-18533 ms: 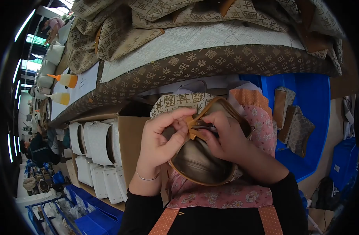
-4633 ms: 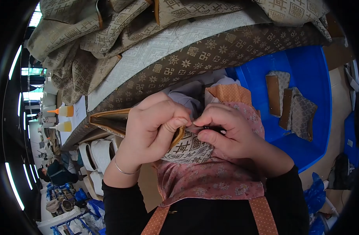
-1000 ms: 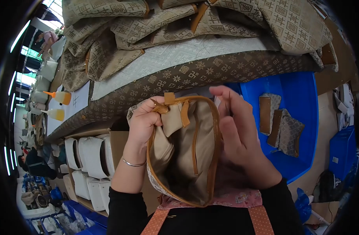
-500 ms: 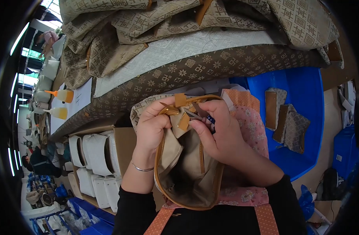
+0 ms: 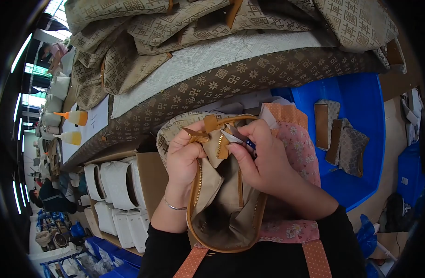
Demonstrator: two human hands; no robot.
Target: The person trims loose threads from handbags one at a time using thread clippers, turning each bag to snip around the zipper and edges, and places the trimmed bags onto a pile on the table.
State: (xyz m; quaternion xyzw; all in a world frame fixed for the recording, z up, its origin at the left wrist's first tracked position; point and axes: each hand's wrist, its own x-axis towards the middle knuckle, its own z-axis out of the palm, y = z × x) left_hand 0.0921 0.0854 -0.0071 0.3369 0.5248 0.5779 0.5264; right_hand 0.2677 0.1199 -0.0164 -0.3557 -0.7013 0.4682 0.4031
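Note:
An unzipped handbag (image 5: 191, 217) with a beige lining and tan leather edging lies in my lap, its mouth facing up. My left hand (image 5: 181, 160) is closed on one tan-tipped end of its brass zipper (image 5: 198, 135), pinched between thumb and fingers. The other zipper end (image 5: 222, 147) hangs free between my hands, beside a tan leather tab (image 5: 210, 123). In my right hand (image 5: 268, 160) is a pair of thread snips (image 5: 240, 137), the blades pointing left close to that free end. Whether the blades touch it I cannot tell.
Patterned bags (image 5: 184, 28) are heaped on the table ahead, over a brown patterned cloth (image 5: 240, 72). A blue bin (image 5: 361, 185) with several small pouches stands right. To the left are a carton (image 5: 150, 173) of white items and two glue bottles (image 5: 78, 117). People work far left.
The snips and my right hand have shifted slightly, with the blades now nearer the top of the free zipper end. The zipper end in my left hand has turned a little.

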